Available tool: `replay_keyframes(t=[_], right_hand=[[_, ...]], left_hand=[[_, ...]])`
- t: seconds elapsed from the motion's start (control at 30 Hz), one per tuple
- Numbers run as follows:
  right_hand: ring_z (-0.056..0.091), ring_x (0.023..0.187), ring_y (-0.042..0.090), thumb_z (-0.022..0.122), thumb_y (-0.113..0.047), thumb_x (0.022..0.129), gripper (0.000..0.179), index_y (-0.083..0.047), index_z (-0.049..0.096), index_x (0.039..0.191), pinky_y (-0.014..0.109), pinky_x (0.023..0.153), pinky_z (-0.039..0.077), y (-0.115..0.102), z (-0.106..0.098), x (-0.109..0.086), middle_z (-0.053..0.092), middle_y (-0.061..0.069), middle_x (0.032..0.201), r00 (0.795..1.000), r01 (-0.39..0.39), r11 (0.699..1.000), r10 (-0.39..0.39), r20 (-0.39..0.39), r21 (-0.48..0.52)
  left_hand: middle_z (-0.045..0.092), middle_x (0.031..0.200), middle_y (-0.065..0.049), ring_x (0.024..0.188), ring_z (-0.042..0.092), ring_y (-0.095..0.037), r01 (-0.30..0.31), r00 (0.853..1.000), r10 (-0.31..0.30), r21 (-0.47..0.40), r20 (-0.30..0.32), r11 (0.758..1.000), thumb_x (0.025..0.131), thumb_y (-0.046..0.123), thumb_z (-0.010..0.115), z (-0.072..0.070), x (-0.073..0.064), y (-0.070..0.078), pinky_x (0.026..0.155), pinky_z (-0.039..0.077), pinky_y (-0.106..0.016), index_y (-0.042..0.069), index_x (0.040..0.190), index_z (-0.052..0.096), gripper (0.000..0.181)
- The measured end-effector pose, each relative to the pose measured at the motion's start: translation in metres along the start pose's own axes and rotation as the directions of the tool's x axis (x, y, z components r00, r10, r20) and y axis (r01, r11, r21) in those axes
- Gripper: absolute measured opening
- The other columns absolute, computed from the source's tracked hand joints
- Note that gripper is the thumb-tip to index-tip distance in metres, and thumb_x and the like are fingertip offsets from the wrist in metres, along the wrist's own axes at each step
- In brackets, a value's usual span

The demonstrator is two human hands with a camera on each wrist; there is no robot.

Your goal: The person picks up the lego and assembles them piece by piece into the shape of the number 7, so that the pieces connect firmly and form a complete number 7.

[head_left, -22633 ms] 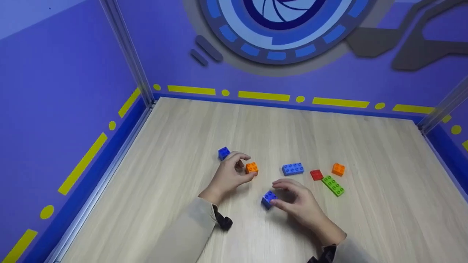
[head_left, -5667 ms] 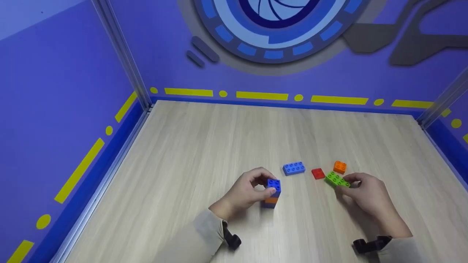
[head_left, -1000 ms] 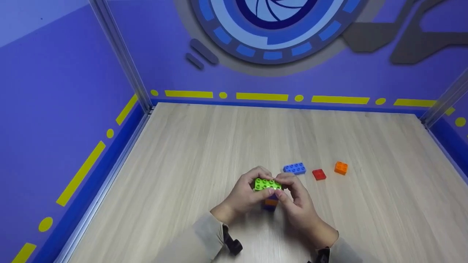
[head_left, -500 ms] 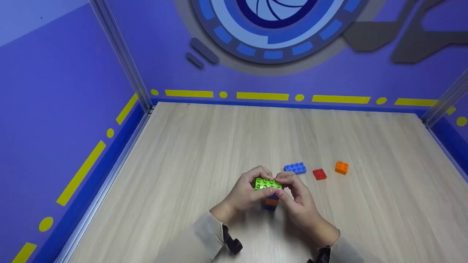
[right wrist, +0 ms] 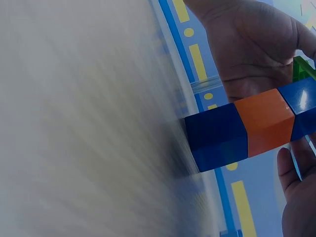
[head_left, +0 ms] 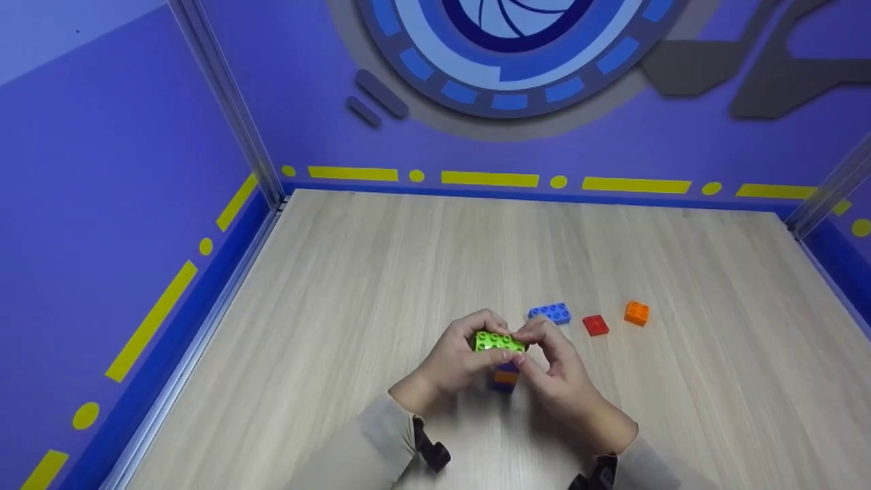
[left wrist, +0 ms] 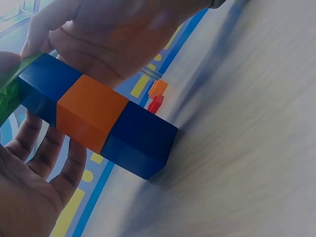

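Note:
Both hands meet at a bright green eight-stud brick (head_left: 497, 341) that lies across the top of a small tower. My left hand (head_left: 442, 361) pinches its left part between thumb and fingers. At its right end, the thumb and fingertips of my right hand (head_left: 561, 371) pinch it. Under it the tower runs blue, orange, blue, with the orange brick (left wrist: 93, 112) in the middle and the lowest blue brick (right wrist: 217, 138) right at the tabletop. In the left wrist view the green brick's side meets the upper blue brick (left wrist: 49, 84); fingers hide part of the green studs.
Behind the right hand lies a lighter blue eight-stud brick (head_left: 554, 313). Further right are a thin red brick (head_left: 595, 325) and an orange four-stud brick (head_left: 637, 313). The wooden tabletop (head_left: 354, 272) ends at blue-purple walls (head_left: 306, 116) on several sides.
Earlier the blue and orange bricks lay apart; they became a tower. The right hand took the green brick from the table onto the tower. Over the last second the hands barely move.

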State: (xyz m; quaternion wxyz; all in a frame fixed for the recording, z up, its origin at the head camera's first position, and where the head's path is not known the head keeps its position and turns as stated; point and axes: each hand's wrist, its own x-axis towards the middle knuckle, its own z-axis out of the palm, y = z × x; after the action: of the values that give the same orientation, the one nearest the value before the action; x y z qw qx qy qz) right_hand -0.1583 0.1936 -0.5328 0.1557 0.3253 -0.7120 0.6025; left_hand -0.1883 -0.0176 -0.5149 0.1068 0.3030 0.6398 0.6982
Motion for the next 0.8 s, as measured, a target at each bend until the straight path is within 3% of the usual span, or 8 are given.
replay_keyframes(t=[0.3, 0.53, 0.8], right_hand=[[0.066, 0.106, 0.02, 0.071, 0.014, 0.098, 0.031, 0.001, 0.065, 0.125, 0.022, 0.105, 0.058, -0.001, -0.006, -0.001, 0.066, 0.014, 0.114, 0.998, 0.004, 1.0, -0.003, 0.062, -0.014], [0.071, 0.116, 0.011, 0.078, 0.008, 0.1, 0.035, -0.003, 0.066, 0.131, 0.024, 0.102, 0.064, -0.007, -0.013, -0.002, 0.07, 0.011, 0.121, 0.994, -0.035, 0.996, 0.043, 0.104, -0.08], [0.068, 0.118, 0.004, 0.083, 0.002, 0.099, 0.031, -0.011, 0.068, 0.123, 0.028, 0.097, 0.067, -0.019, -0.018, 0.002, 0.068, 0.01, 0.116, 0.984, -0.102, 0.983, 0.122, 0.129, -0.154]], left_hand=[[0.063, 0.113, 0.007, 0.09, 0.063, -0.003, 0.021, 1.0, -0.021, -0.019, 0.017, 1.0, 0.098, 0.003, 0.077, -0.003, 0.0, 0.002, 0.075, 0.055, -0.016, -0.013, 0.111, 0.06, 0.027], [0.063, 0.114, 0.006, 0.093, 0.061, -0.003, 0.061, 0.995, -0.063, 0.024, 0.073, 0.998, 0.099, 0.004, 0.077, -0.01, 0.004, 0.01, 0.078, 0.053, -0.016, -0.012, 0.113, 0.062, 0.026], [0.069, 0.122, -0.013, 0.108, 0.064, -0.004, 0.063, 0.983, -0.078, 0.094, 0.166, 0.994, 0.101, 0.011, 0.08, -0.018, 0.01, 0.011, 0.091, 0.055, -0.019, -0.007, 0.119, 0.07, 0.027]])
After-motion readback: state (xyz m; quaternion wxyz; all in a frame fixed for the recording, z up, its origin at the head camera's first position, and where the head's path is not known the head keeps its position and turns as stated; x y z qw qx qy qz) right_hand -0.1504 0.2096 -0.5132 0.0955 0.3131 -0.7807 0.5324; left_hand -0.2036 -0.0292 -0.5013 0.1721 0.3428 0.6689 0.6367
